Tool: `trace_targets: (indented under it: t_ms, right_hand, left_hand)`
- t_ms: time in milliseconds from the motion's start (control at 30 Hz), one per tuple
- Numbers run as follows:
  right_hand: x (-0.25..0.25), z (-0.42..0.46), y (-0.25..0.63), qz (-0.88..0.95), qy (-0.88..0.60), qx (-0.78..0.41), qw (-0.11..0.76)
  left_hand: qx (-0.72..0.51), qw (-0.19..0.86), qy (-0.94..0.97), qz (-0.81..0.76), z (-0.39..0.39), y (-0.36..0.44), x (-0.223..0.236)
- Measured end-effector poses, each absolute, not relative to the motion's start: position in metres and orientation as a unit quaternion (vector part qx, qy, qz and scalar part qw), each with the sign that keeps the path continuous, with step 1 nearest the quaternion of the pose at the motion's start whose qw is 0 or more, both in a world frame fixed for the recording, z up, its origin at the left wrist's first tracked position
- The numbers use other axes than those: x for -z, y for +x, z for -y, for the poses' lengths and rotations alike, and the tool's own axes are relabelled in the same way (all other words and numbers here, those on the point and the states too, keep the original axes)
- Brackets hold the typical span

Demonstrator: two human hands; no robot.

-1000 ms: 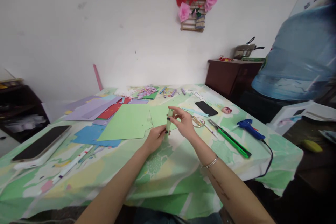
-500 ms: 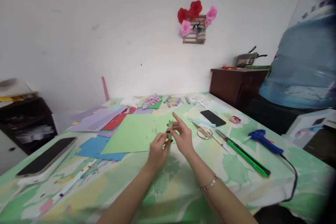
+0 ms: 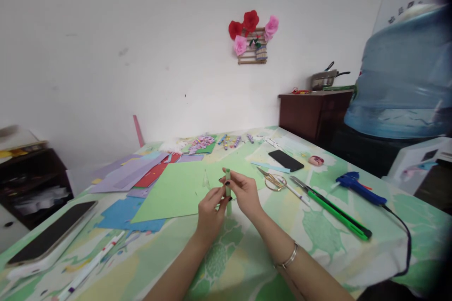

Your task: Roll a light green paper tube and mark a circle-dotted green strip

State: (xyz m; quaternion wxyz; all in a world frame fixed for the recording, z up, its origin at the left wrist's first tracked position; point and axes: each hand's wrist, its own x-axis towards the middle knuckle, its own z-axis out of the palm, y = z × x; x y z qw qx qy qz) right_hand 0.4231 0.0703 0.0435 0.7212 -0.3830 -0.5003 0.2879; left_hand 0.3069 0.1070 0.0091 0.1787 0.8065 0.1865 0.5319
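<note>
Your left hand (image 3: 210, 209) and right hand (image 3: 246, 194) pinch the green roll (image 3: 228, 175) between fingers; easing either grip could let it unwind.

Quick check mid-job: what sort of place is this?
Probably a room in a home, its table used for paper crafts. The green sheet and glue gun suggest crafting; the pan on the cabinet hints at a home, though I can't be sure.

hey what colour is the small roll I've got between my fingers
The small roll is light green, seen best in the head view.
</note>
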Motion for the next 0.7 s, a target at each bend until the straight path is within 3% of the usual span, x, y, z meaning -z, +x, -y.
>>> trace_targets:
  t_ms: [233, 500, 700]
  right_hand:
    - [-0.043, -0.07, 0.422, 0.529, -0.391, -0.258, 0.708]
    - [-0.05, -0.066, 0.419, 0.472, -0.317, -0.365, 0.737]
    - [-0.048, -0.067, 0.42, 0.487, -0.301, -0.36, 0.737]
  left_hand:
    - [-0.546, 0.243, 0.774, -0.209, -0.101, 0.309, -0.017]
    - [-0.51, 0.391, 0.718, -0.267, -0.104, 0.311, -0.019]
    - [-0.503, 0.416, 0.717, -0.245, -0.108, 0.314, -0.015]
